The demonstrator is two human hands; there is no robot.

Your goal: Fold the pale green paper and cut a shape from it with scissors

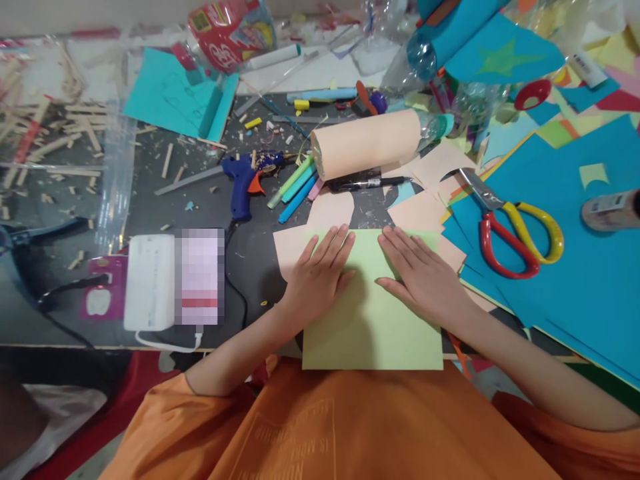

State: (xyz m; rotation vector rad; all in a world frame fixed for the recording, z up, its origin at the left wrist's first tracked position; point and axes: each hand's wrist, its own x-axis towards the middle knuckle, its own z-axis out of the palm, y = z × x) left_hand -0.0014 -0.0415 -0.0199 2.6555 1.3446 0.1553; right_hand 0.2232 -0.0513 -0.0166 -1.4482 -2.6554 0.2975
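**Kid:** Messy counter (150,200)! Where are the hands?

**Helper:** Both lie flat on a light green paper (373,320). The left hand (320,277) and the right hand (423,273) are spread open, fingers straight, pressing down, gripping nothing.

**Kid:** Where is the paper?

**Helper:** It sits at the near edge of the counter, right in front of the person, on top of some peach paper scraps (330,210).

**Kid:** Is it done?

**Helper:** I think it has only begun. The sheet looks plain, with no cuts, glue or drawing showing.

**Kid:** What else is around?

**Helper:** Scissors (515,230) rest on blue sheets (590,280) to the right. A peach roll (367,143), a black pen (367,182) and a blue glue gun (245,180) lie farther back, untouched.
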